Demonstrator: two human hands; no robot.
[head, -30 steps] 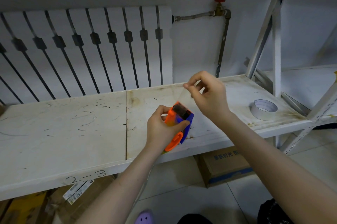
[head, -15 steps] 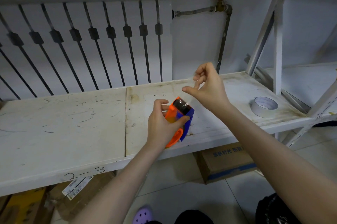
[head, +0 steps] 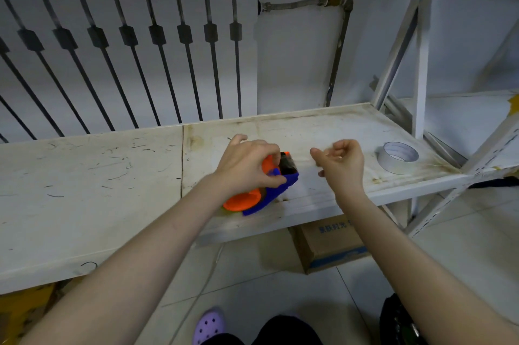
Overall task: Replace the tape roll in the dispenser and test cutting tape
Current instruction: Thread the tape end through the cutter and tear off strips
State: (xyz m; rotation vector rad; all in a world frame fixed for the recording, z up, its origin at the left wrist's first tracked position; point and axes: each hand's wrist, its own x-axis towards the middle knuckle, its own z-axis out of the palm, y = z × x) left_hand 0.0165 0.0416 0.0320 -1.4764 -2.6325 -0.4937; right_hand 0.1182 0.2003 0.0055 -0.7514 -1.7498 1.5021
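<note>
While my left hand (head: 247, 165) was clamped over the top of the orange-and-blue tape dispenser (head: 262, 190), thumb and fingers wrapped round its body, I had the thing pressed low against the front part of the white shelf (head: 112, 190). My right hand (head: 341, 165) hung just beside it, touching nothing solid, fingers loosely curled with thumb and forefinger nearly pinched; whether a strip of clear tape sat between them I could not tell. A dark roll showed at the dispenser's upper end, so I judged the new roll was seated and the swap itself done. Off to the right, well apart, a white tape roll (head: 397, 156) lay flat on the same shelf, probably the spare or the one taken out. What remained, as I read it, was confirming a clean cut and putting the dispenser down.
</note>
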